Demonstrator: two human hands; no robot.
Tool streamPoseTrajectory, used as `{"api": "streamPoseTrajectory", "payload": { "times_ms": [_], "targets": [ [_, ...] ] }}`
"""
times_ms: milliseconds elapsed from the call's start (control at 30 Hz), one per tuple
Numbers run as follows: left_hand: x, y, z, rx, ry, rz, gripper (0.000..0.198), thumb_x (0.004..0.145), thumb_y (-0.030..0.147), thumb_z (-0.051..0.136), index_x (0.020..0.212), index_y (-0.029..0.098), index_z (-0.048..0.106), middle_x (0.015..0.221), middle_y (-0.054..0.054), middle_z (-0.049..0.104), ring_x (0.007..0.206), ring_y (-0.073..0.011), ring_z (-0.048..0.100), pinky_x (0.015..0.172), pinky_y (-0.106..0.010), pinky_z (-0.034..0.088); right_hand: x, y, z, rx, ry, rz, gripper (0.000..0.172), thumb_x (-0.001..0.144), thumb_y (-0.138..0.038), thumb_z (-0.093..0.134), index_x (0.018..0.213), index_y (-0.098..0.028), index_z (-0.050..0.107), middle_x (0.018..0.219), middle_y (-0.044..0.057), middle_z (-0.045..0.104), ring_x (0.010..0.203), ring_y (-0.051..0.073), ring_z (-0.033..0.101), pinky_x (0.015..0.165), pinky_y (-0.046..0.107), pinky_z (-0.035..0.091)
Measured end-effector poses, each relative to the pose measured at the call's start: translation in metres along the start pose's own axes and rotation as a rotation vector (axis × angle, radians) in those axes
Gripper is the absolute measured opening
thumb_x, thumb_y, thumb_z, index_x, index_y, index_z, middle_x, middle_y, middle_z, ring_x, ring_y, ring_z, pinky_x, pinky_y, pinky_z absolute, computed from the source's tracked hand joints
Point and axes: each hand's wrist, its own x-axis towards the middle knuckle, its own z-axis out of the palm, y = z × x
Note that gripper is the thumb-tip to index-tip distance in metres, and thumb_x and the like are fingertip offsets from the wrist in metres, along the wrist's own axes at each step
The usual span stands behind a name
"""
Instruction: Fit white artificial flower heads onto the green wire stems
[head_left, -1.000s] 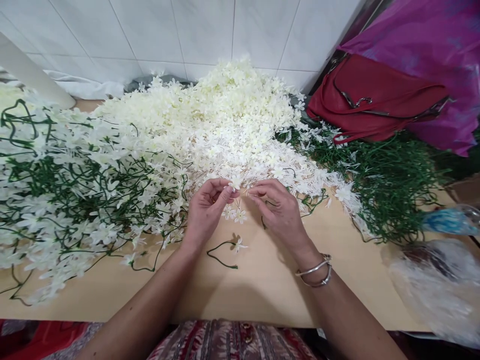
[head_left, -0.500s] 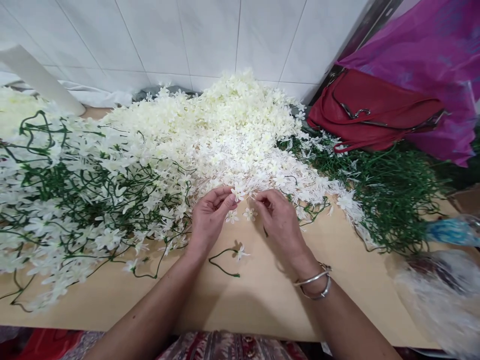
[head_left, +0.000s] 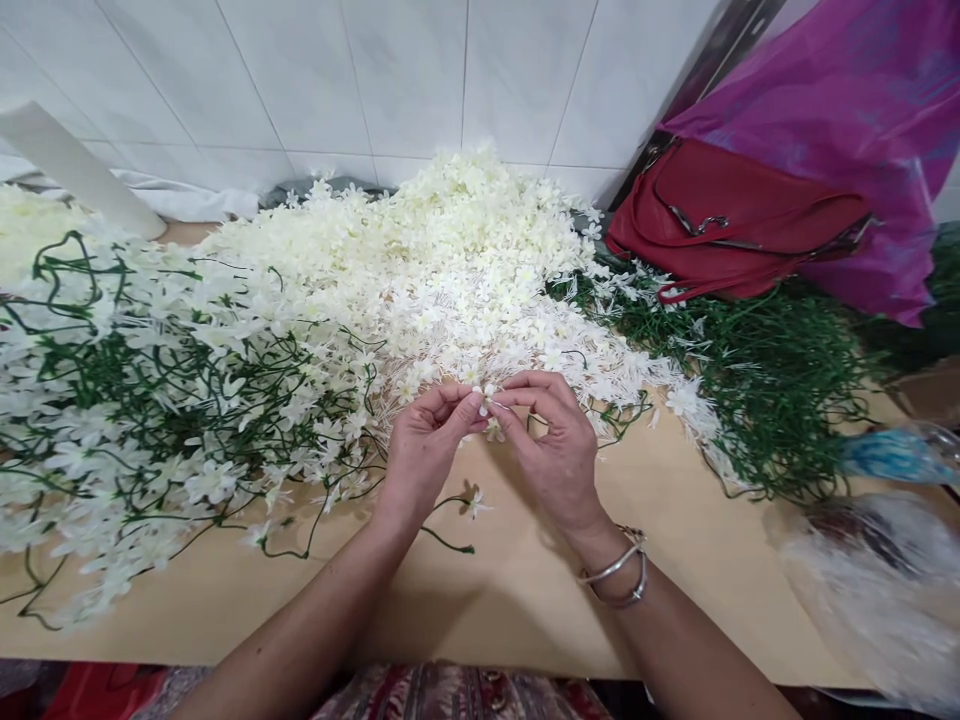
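Note:
Between the fingertips of both hands is a small white artificial flower (head_left: 486,397). My left hand (head_left: 427,445) pinches it from the left, thumb against index finger. From the right, my right hand (head_left: 553,440) closes thumb and index finger on the same flower, partly covering it. A green stem (head_left: 448,541) with one white flower lies on the table (head_left: 517,600) just below my hands. Beyond the fingertips spreads a large pile of loose white flowers (head_left: 465,270). To the left lies a heap of white flowers on green stems (head_left: 187,400).
Bare green stems (head_left: 780,380) are piled at the right. Behind them sit a red handbag (head_left: 742,215) and a purple plastic bag (head_left: 840,120). Clear plastic wrapping (head_left: 877,590) lies at the right edge. A white roll (head_left: 82,165) leans at the far left, near the tiled wall (head_left: 405,80).
My right hand has moved left to meet my left hand, and its fingers now pinch the flower too. The view has shifted slightly.

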Motion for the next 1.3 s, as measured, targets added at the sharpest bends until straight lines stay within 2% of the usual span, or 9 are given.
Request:
{"api": "streamPoseTrajectory", "payload": {
  "times_ms": [333,567,633,733,867,1033,1100,1200,1300],
  "targets": [
    [-0.006,-0.012,0.003,-0.079,-0.048,-0.031,0.024,0.078,0.036,0.088,0.091,0.018,0.078,0.085,-0.001,0.077,0.079,-0.0117,0.069,0.081,-0.025,0.059,-0.007,0.000,0.004,-0.234,0.078,-0.094,0.011,0.093,-0.013,0.068,0.086,-0.022,0.067,0.099,0.006,0.066,0.097,0.023,0.066,0.089,0.043,0.054],
    [-0.010,-0.022,0.001,0.133,-0.055,0.182,0.019,0.093,0.037,0.074,0.095,0.018,0.071,0.086,-0.001,0.075,0.082,-0.0147,0.069,0.080,-0.026,0.056,-0.005,0.000,0.007,-0.067,-0.024,0.231,0.011,0.089,-0.017,0.069,0.080,-0.023,0.065,0.105,0.007,0.068,0.097,0.023,0.063,0.086,0.038,0.052],
    [-0.011,-0.024,-0.002,0.220,-0.068,0.228,0.019,0.096,0.038,0.070,0.097,0.019,0.070,0.089,-0.003,0.075,0.086,-0.0165,0.071,0.083,-0.027,0.056,-0.003,0.005,0.003,0.002,-0.033,0.296,0.006,0.086,-0.019,0.071,0.087,-0.023,0.067,0.111,0.008,0.067,0.097,0.022,0.063,0.081,0.036,0.052],
    [-0.010,-0.026,-0.007,0.355,-0.095,0.307,0.016,0.098,0.037,0.067,0.101,0.021,0.071,0.095,-0.004,0.076,0.092,-0.0189,0.072,0.089,-0.029,0.056,0.001,0.013,-0.005,0.188,-0.087,0.387,0.022,0.083,-0.022,0.074,0.105,-0.025,0.069,0.122,0.008,0.065,0.099,0.021,0.063,0.078,0.033,0.053],
    [-0.008,-0.027,-0.004,0.370,-0.153,0.328,0.016,0.100,0.035,0.063,0.109,0.022,0.069,0.106,-0.006,0.076,0.104,-0.0217,0.073,0.097,-0.033,0.056,0.006,0.021,-0.012,0.287,-0.174,0.374,0.003,0.084,-0.022,0.075,0.086,-0.023,0.073,0.122,0.008,0.067,0.110,0.023,0.066,0.086,0.035,0.054],
    [-0.018,-0.006,-0.008,0.566,-0.104,0.436,0.018,0.103,0.029,0.060,0.119,0.023,0.064,0.119,-0.008,0.073,0.106,-0.0198,0.072,0.096,-0.032,0.055,0.009,0.023,-0.016,0.343,-0.022,0.370,0.007,0.084,-0.020,0.076,0.082,-0.023,0.070,0.102,0.005,0.074,0.101,0.022,0.068,0.097,0.040,0.051],
    [-0.030,0.008,-0.021,0.802,-0.206,0.516,0.011,0.101,0.026,0.064,0.111,0.023,0.066,0.107,-0.006,0.074,0.093,-0.0174,0.071,0.086,-0.028,0.054,0.011,0.023,-0.019,0.336,0.017,0.405,0.007,0.084,-0.022,0.076,0.083,-0.023,0.069,0.092,0.003,0.074,0.093,0.021,0.068,0.093,0.039,0.052],
    [-0.050,0.019,-0.047,1.072,-0.612,0.554,0.013,0.097,0.028,0.070,0.110,0.024,0.069,0.109,-0.005,0.074,0.095,-0.0196,0.070,0.082,-0.030,0.052,0.013,0.023,-0.022,0.309,0.039,0.426,0.008,0.082,-0.023,0.077,0.083,-0.023,0.069,0.089,0.003,0.074,0.090,0.020,0.068,0.092,0.039,0.053],
    [-0.064,0.013,-0.067,1.283,-0.706,0.592,0.014,0.099,0.027,0.068,0.112,0.023,0.070,0.111,-0.006,0.075,0.099,-0.0241,0.069,0.086,-0.035,0.048,0.013,0.024,-0.022,0.333,0.059,0.405,0.008,0.080,-0.023,0.077,0.081,-0.023,0.069,0.096,0.004,0.074,0.096,0.021,0.068,0.096,0.039,0.051]
  ]
}}
